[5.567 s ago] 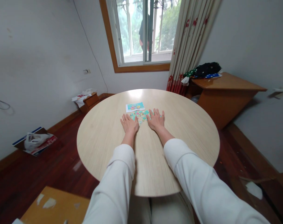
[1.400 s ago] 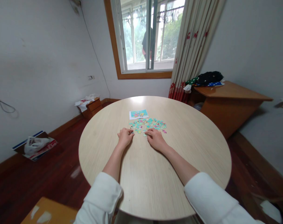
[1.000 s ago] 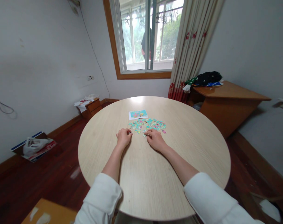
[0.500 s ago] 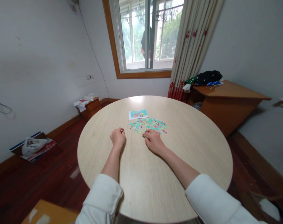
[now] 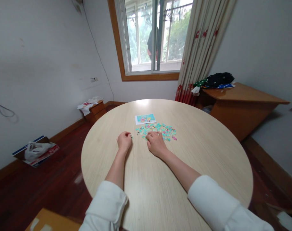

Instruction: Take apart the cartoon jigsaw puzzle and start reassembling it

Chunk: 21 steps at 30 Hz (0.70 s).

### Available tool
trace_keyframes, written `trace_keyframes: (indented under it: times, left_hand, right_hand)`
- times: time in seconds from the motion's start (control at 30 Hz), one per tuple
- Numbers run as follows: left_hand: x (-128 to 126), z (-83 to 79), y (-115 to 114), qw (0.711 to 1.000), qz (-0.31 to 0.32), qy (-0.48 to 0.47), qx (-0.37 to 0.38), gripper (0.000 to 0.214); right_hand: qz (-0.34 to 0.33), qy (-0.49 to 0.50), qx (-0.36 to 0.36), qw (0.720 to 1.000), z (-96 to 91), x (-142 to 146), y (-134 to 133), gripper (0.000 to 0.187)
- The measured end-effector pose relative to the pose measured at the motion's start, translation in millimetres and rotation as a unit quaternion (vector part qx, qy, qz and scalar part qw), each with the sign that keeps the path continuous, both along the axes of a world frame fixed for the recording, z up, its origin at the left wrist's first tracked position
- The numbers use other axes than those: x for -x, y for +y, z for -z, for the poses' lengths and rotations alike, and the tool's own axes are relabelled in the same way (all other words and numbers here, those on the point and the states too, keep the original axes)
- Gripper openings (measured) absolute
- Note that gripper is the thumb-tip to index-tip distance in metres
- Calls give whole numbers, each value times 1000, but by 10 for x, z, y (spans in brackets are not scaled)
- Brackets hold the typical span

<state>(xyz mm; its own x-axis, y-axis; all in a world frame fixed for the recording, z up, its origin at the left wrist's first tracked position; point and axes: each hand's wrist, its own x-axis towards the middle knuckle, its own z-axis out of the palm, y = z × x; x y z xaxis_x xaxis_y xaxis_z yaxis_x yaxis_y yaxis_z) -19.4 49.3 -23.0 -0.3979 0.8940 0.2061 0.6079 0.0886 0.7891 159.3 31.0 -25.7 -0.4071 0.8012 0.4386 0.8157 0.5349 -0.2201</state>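
Note:
On the table lies a loose spread of small jigsaw puzzle pieces [image 5: 168, 129], mostly turquoise with some pink and yellow. My left hand [image 5: 124, 141] rests just left of the spread, thumb and fingers pinched on a puzzle piece [image 5: 131, 136] that barely shows at the fingertips. Over the near edge of the spread is my right hand [image 5: 156, 143], its fingers bent and somewhat apart, tips down among the pieces. Whatever lies under those fingertips is hidden. A printed picture sheet [image 5: 145, 119] with a turquoise scene lies behind the pieces.
The round pale wooden table [image 5: 146, 179] carries all of this. Beyond it are a window [image 5: 155, 38] and a patterned curtain [image 5: 205, 41]. To the right stands a brown desk [image 5: 246, 99] with dark cloth on it. A cardboard box [image 5: 52, 221] sits at lower left.
My right hand has moved slightly forward, its fingers now farther over the pieces. My left hand keeps its pinch beside them. The whole view has shifted a little.

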Motion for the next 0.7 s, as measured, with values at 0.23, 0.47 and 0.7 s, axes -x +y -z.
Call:
trace_keyframes:
  times: [0.23,0.47,0.7]
  left_hand:
    - [-10,-255,-69,834,130,-533,-57,44]
    - [50,-242,-94,760,123,-636,42,48]
    - [194,-205,-29,770,52,-635,34,37]
  right_hand:
    - [-1,14,8,1000,21,-33,2,23]
    - [-12,32,8,999,16,-35,-10,23]
    - [-29,31,3,999,9,-51,-23,21]
